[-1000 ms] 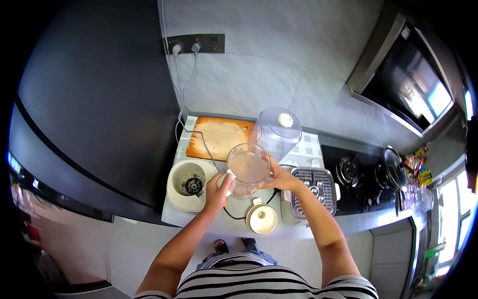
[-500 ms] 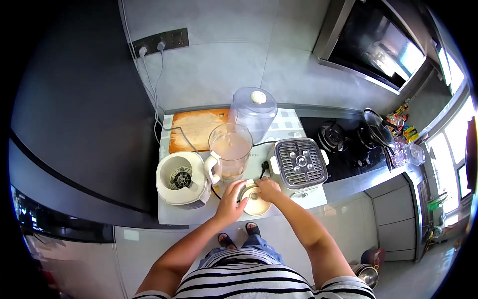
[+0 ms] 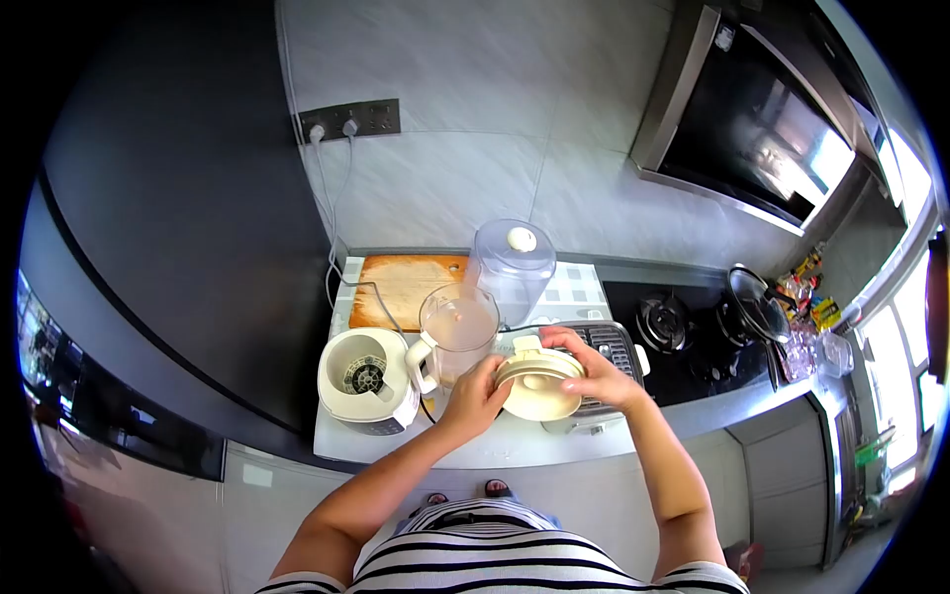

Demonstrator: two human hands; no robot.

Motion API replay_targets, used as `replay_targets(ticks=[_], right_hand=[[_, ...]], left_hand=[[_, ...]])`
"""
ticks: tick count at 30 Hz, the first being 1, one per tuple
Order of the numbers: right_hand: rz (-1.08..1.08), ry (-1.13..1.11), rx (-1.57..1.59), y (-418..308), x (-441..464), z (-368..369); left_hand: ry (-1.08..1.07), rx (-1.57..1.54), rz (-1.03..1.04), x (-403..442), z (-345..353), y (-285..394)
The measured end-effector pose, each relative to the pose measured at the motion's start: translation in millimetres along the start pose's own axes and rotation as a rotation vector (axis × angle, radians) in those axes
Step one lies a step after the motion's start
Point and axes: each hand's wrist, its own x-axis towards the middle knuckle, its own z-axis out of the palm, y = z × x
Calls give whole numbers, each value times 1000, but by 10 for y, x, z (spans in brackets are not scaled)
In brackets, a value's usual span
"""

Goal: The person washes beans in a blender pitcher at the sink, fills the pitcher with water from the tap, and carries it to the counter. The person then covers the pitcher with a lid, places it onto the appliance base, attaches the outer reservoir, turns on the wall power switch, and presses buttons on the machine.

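A round cream lid (image 3: 539,389) with a tab on its rim is raised above the counter's front, tilted, between both hands. My left hand (image 3: 477,396) grips its left edge, and my right hand (image 3: 597,374) holds its right side, fingers over the rim. Just behind my left hand stands a clear jug (image 3: 459,322) with a cream handle. To the left of the jug is a cream appliance base (image 3: 369,378) with a dark round fitting inside. A ridged metal grill appliance (image 3: 616,348) is partly hidden behind my right hand.
A wooden board (image 3: 404,282) lies at the back left beside a translucent container (image 3: 515,269) with a white knob. Cables run up to a wall socket strip (image 3: 366,117). At the right, a covered pan (image 3: 757,305) sits by a black hob (image 3: 663,324).
The jug went from both hands to the counter. Both hands then moved to the cream lid, lifted it and tilted it. The camera view has shifted.
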Motion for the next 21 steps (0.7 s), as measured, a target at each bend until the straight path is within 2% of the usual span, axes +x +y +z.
replay_targets(ticks=[1,3,5,6,7,9,10,12,13,14,17,21], right_hand=[[112,-37,231,-162,27,-15],[91,-151,316,-168,155,-110],[138,-388,283,-246,354,-178],[111,-428,212,-287,469,-184],[134,-447,128,-352,575,-183],[29,-455,-143,-547,766,-185],[-122,-391,-346,-571,884,-174],[-409,-226,-690,-514,1127,-100],[-398,-217,-782,-489,1224,-26],[-387,-208,-874,-468,1301,61],[-385,-212,-1024,-166,1556,234],[-316,-259,-1086,-82,1662,323]], left_hand=[[75,48,93,44,-36,179],[69,136,126,142,-139,428],[110,212,221,208,-221,502],[91,235,149,207,-290,541],[122,248,200,211,-342,548],[180,275,302,213,-445,534],[222,278,235,161,-505,506],[415,418,227,95,-644,394],[510,487,220,60,-708,308],[567,465,123,10,-760,183],[553,407,-11,-136,-897,-100],[448,315,-86,-212,-890,22]])
